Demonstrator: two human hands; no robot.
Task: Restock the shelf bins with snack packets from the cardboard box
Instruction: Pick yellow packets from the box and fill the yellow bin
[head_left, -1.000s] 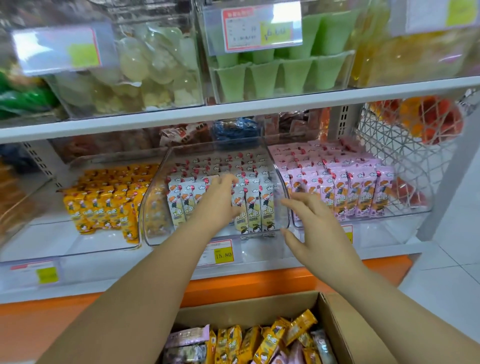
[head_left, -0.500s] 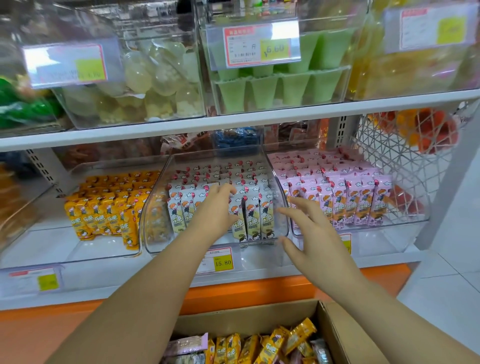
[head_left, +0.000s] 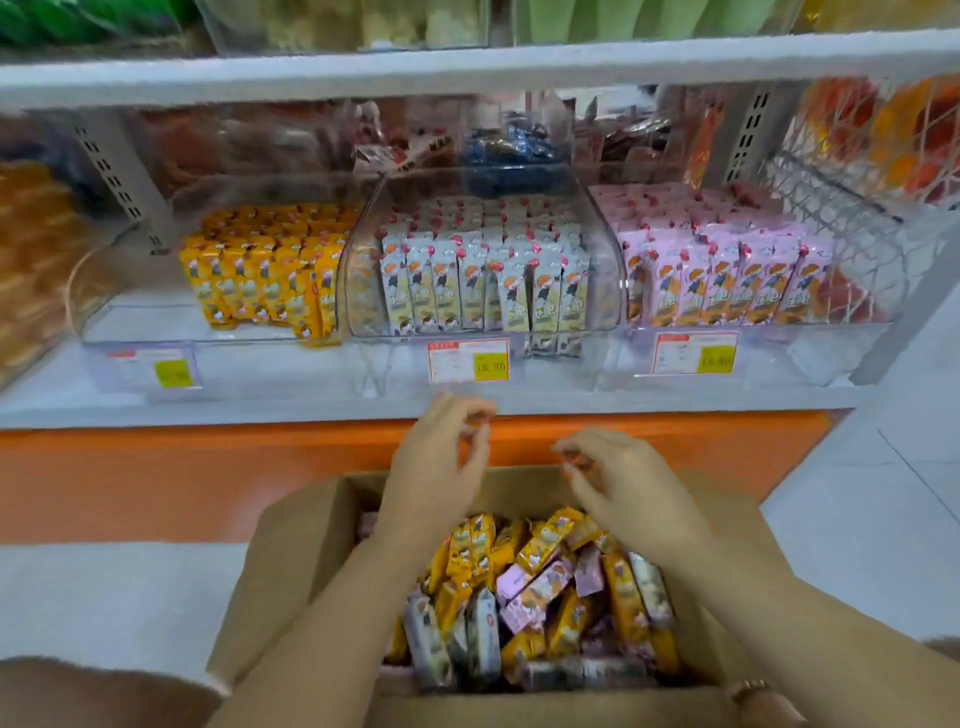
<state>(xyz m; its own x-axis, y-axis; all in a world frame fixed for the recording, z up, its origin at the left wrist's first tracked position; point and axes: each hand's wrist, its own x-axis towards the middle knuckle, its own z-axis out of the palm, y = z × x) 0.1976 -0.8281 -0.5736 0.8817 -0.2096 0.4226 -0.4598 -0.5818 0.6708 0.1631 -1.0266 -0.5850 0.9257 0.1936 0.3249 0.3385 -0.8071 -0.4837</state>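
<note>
Left hand (head_left: 435, 470), right hand (head_left: 621, 486) above cardboard box (head_left: 283, 561)

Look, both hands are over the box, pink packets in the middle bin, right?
No: the head view shows the pink packets in the right bin; white packets fill the middle bin. Left hand and right hand are over the box.

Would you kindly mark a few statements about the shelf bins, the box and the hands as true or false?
1. The left bin holds yellow packets. True.
2. The middle bin is empty. False: rows of white packets fill it.
3. The left hand grips a packet. False: its loosely curled fingers hold nothing.
4. The right hand hovers above the cardboard box. True.
5. The box holds one colour only. False: pink packets lie among yellow and white ones.
</note>
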